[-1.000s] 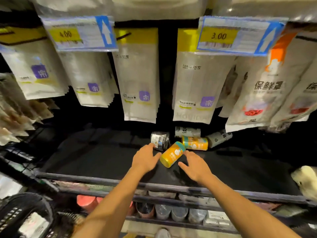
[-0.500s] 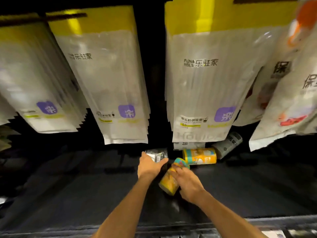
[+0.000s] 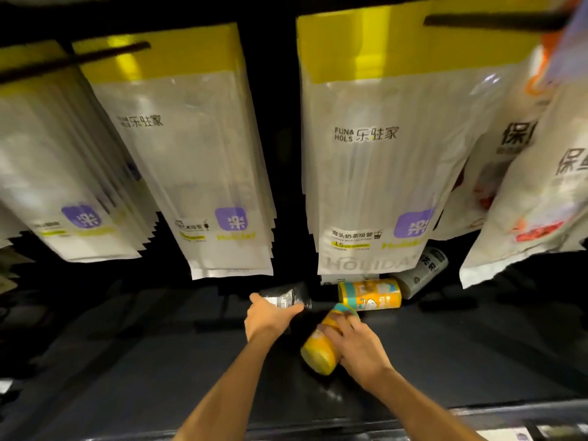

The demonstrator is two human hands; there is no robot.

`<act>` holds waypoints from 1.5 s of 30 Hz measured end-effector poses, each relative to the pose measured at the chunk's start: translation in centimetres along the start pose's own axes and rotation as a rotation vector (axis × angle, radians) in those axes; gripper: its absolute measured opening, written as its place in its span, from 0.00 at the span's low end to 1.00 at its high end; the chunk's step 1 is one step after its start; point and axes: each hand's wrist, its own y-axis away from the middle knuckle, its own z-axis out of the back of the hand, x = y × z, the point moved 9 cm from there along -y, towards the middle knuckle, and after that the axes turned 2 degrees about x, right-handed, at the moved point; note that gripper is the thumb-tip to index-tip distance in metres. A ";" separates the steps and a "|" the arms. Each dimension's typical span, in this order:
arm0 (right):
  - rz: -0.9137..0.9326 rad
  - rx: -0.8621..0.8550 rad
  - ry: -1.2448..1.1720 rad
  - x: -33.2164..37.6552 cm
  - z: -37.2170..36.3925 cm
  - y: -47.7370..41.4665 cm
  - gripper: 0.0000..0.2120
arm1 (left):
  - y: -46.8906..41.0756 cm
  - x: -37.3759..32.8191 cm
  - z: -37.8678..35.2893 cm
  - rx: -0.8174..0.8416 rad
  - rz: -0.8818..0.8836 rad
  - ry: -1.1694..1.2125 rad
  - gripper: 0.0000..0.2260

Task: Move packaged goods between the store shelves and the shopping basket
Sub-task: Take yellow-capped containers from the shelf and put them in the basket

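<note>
On the dark shelf (image 3: 127,361) my left hand (image 3: 267,316) grips a shiny silver-black roll (image 3: 286,297) that lies on its side. My right hand (image 3: 356,348) grips a yellow can (image 3: 318,351) with a teal rim, tilted toward me. Behind it a second yellow-and-teal can (image 3: 370,294) lies on its side. A grey roll (image 3: 423,275) with black print lies further right, partly under the hanging bags.
Rows of clear bags with yellow tops (image 3: 375,148) hang low over the shelf's back, just above the cans. White bags with red print (image 3: 534,202) hang at the right. The shelf's front rail (image 3: 477,412) runs below my forearms.
The view has closed in on the shelf. My right hand went from open beside the yellow can to gripping it; my left hand closed around the silver roll.
</note>
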 end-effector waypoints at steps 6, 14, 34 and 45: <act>-0.207 -0.058 -0.480 -1.9 3.4 5.0 0.35 | 3.5 2.0 2.3 0.050 0.096 0.114 0.47; -0.392 -0.227 -0.722 -3.7 6.1 12.3 0.30 | 9.9 1.4 1.8 0.191 -0.003 0.368 0.30; -0.849 -0.839 -0.797 -16.3 10.6 51.3 0.25 | 39.1 -9.0 -22.5 0.812 -0.143 0.300 0.12; -1.154 -0.965 -0.757 -30.1 8.9 72.7 0.27 | 52.8 -17.0 -43.5 1.022 -0.134 0.167 0.20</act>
